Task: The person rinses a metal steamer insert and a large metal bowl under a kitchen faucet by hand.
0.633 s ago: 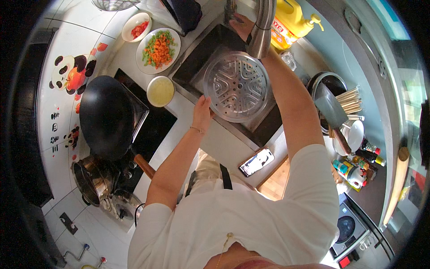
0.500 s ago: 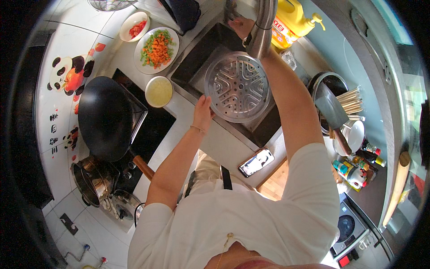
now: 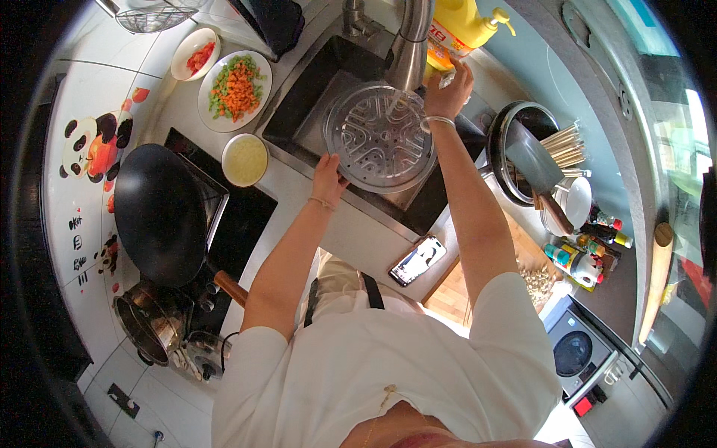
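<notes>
Over the dark sink (image 3: 427,213) is a round perforated metal steamer rack (image 3: 381,142), tilted a little. My left hand (image 3: 327,181) grips its near left rim. Beyond it, a thin stream of water seems to run from the steel faucet (image 3: 411,56) onto the rack. My right hand (image 3: 449,91) is at the sink's right edge, beside the yellow pump bottle (image 3: 457,28). Its fingers are closed on a crumpled silvery wad (image 3: 447,79), mostly hidden by the hand.
Left of the sink stand a plate of diced vegetables (image 3: 203,110), a bowl of red pieces (image 3: 179,63) and a pale yellow bowlful (image 3: 245,160). A black wok (image 3: 160,216) sits further left. A phone (image 3: 417,261) lies near me; a cleaver (image 3: 534,157) rests across a pot at right.
My right hand has come back from behind the faucet to the silvery wad and closed on it. A water stream now appears under the faucet. My left hand keeps hold of the rack.
</notes>
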`<state>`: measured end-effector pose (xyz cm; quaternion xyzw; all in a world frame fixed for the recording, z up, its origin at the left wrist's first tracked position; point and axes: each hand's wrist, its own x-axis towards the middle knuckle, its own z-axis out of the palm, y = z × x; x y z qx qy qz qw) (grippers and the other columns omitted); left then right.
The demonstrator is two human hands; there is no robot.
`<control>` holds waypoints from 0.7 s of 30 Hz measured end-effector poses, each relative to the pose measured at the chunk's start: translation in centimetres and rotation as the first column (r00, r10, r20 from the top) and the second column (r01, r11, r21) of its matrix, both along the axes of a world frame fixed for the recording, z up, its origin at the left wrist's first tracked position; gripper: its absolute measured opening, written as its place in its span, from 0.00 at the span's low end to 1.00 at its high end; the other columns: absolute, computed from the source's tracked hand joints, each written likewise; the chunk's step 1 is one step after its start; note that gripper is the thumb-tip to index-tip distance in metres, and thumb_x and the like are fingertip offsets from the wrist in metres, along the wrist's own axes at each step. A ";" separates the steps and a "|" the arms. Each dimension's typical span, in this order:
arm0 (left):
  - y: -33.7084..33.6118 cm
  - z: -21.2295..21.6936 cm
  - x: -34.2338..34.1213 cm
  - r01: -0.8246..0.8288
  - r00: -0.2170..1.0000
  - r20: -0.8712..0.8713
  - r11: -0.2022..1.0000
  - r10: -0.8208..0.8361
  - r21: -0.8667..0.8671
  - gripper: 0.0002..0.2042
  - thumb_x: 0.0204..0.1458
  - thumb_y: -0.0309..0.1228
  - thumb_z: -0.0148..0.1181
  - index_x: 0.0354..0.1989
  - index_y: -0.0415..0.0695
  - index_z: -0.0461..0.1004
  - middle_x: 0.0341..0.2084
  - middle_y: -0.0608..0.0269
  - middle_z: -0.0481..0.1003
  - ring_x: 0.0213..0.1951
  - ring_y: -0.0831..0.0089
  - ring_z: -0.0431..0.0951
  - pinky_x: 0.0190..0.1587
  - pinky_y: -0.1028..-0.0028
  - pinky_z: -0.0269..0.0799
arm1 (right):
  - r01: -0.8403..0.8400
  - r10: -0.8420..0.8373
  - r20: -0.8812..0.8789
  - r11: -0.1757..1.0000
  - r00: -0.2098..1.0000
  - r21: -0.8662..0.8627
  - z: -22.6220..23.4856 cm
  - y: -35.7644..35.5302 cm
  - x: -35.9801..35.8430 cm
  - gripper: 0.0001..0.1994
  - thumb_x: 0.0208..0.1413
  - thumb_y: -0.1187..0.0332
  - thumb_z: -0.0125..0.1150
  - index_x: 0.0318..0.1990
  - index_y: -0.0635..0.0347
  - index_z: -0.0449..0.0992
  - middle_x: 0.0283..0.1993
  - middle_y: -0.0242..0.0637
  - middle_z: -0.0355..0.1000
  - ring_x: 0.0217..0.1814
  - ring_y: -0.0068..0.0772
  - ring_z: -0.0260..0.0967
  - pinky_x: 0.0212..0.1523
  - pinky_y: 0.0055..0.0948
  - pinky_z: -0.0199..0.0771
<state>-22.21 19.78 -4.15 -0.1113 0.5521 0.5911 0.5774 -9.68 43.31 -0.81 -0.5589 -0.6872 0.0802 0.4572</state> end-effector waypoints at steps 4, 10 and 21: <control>0.9 -0.4 -0.5 -0.055 0.998 -0.013 0.993 0.053 -0.105 0.11 0.57 0.33 0.43 0.46 0.45 0.64 0.39 0.67 0.69 0.40 0.73 0.70 0.42 0.67 0.66 | 0.170 -0.124 0.177 0.946 0.976 -0.276 -3.4 0.8 1.0 0.30 0.42 0.66 0.60 0.55 0.50 0.57 0.52 0.44 0.60 0.57 0.45 0.55 0.54 0.40 0.58; 0.8 -0.7 -1.8 0.137 0.988 -0.070 0.989 -0.140 -0.054 0.12 0.56 0.31 0.45 0.48 0.44 0.63 0.39 0.66 0.69 0.40 0.74 0.70 0.43 0.70 0.67 | 0.025 0.012 0.151 0.970 0.988 -0.242 -4.8 0.6 1.8 0.09 0.39 0.72 0.58 0.32 0.58 0.74 0.32 0.47 0.70 0.37 0.51 0.67 0.41 0.42 0.67; 1.3 -0.6 -2.3 0.335 0.927 -0.182 0.942 -0.327 0.010 0.16 0.52 0.34 0.54 0.49 0.49 0.65 0.42 0.68 0.69 0.45 0.73 0.67 0.47 0.64 0.62 | -0.613 0.654 0.035 0.725 0.756 -0.316 -2.3 -9.6 -4.3 0.10 0.39 0.77 0.52 0.33 0.60 0.74 0.39 0.43 0.68 0.46 0.47 0.63 0.50 0.38 0.62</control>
